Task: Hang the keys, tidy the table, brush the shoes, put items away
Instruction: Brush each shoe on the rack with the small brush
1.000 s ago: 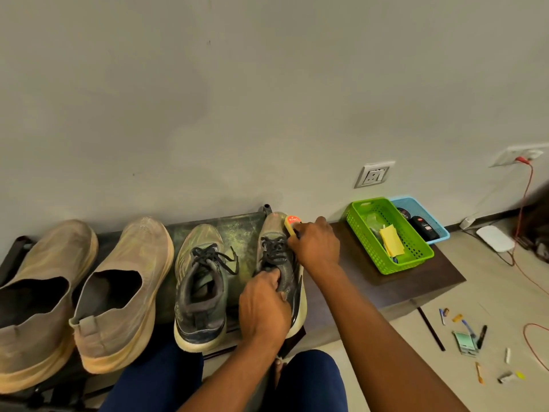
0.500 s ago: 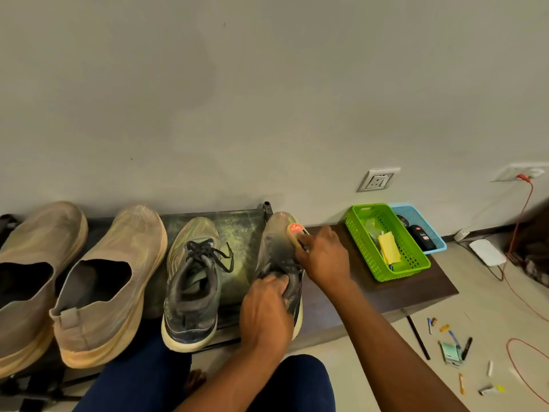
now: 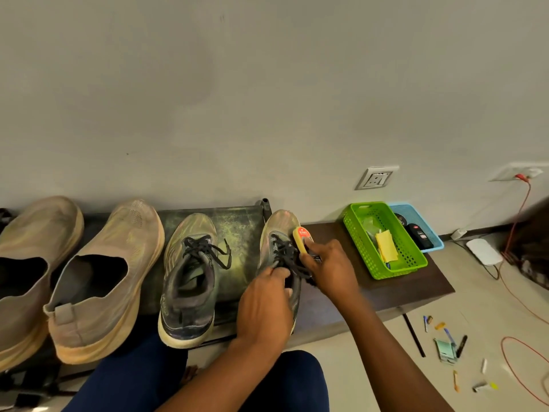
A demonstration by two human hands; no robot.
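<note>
Brush: yellow shoe brush (image 3: 300, 239) with a red label at its far end, lying against the right side of the laced shoe, beside the laces.
Right hand: right hand (image 3: 328, 267) with fingers clenched around the brush's near end, pressing it to the shoe.
Left hand: left hand (image 3: 265, 303) on the heel and collar of the same shoe, fingers (image 3: 279, 272) curled over the tongue opening, grasping it.
Shoe: grey laced shoe (image 3: 280, 257), toe toward the wall, at the seam where the rack meets the counter.
Second shoe: its mate (image 3: 190, 278) just to the left on the rack, laces loose, apart from both hands.
Slip-ons: two tan slip-ons (image 3: 104, 278) further left, side by side on the rack, toes toward the wall.
Rack: dark, dusty rack (image 3: 237, 233) against the wall.
Counter: low brown counter (image 3: 416, 289) to the right of the rack.
Green basket: green basket (image 3: 361, 248) at the counter's far end, holding yellow paper.
Blue basket: blue basket (image 3: 430, 230) touching the green one on its right, with dark items inside.
Floor: pens and small clutter (image 3: 448, 349) scattered on the floor right of the counter; a red cable (image 3: 517, 221) runs down from a wall socket.
</note>
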